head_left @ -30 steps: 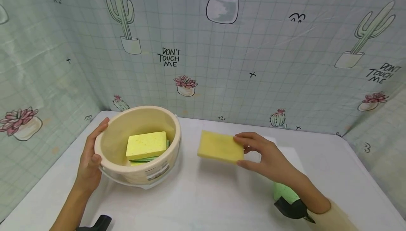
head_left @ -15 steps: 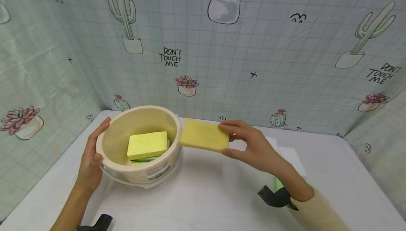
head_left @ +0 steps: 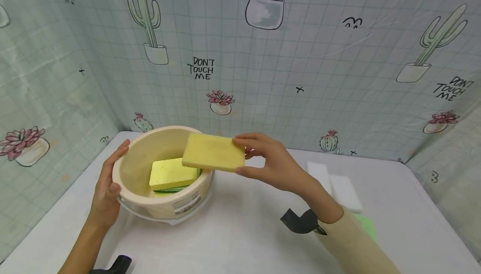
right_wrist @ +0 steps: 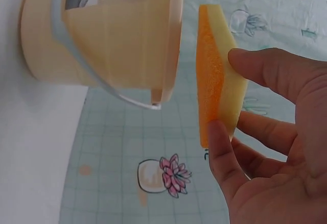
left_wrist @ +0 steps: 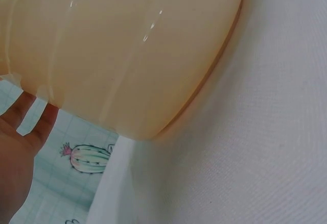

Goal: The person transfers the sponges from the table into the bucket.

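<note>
A cream plastic bucket (head_left: pixel 132 190) stands on the white table, with a yellow sponge (head_left: pixel 173 173) lying inside on top of a green-edged one. My left hand (head_left: pixel 109 184) grips the bucket's left rim; in the left wrist view the bucket wall (left_wrist: pixel 122 55) fills the frame beside my fingers (left_wrist: pixel 36 127). My right hand (head_left: pixel 263 161) pinches a flat yellow sponge (head_left: pixel 213 152) by its right end and holds it in the air over the bucket's right rim. The right wrist view shows this sponge (right_wrist: pixel 219 76) has an orange face, next to the bucket (right_wrist: pixel 112 30).
White sponges (head_left: pixel 334 182) lie on the table at the right, with a green one (head_left: pixel 366 226) partly behind my right sleeve. Cactus-patterned sheets wall the table on the left, back and right. A dark strap end (head_left: pixel 120 262) shows at the bottom edge.
My right hand has carried the yellow sponge leftward and slightly up, from over the table's middle to above the bucket's right rim. The left hand and bucket have stayed put.
</note>
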{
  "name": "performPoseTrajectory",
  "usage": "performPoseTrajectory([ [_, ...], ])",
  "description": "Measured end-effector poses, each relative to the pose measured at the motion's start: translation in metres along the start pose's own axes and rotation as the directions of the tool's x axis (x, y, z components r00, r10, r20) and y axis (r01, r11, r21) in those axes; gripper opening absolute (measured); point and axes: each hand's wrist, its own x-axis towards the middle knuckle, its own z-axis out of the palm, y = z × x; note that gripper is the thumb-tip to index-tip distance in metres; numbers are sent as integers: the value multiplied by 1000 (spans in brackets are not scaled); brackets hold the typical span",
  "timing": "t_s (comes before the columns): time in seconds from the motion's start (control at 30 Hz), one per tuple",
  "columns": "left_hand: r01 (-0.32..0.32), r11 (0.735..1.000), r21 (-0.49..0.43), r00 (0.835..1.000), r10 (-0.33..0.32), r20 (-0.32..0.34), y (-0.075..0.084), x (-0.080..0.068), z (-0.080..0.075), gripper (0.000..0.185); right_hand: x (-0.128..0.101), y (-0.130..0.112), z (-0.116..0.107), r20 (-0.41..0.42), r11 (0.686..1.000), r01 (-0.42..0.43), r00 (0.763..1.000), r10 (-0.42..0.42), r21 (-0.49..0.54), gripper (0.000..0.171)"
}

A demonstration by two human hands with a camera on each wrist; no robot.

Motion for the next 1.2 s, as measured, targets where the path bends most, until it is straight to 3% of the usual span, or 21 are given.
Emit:
performPoseTrajectory([
  [0.3, -3, 1000, -21, 1000, 3, -16, 1, 1, 0, 75, 30, -11, 13, 46, 999, -17, 999, 18, -31, 56],
  [0.67, -5, 999, -48, 1000, 5, -4, -1, 2, 1, 74, 64, -19, 36, 145, 994, -91, 984, 100, -67, 59],
  [1.2, 16, 1000, -12, 1000, -16, -7, 2, 1, 3, 74, 92, -21, 67, 245, 974, -120, 955, 166, -194, 60],
])
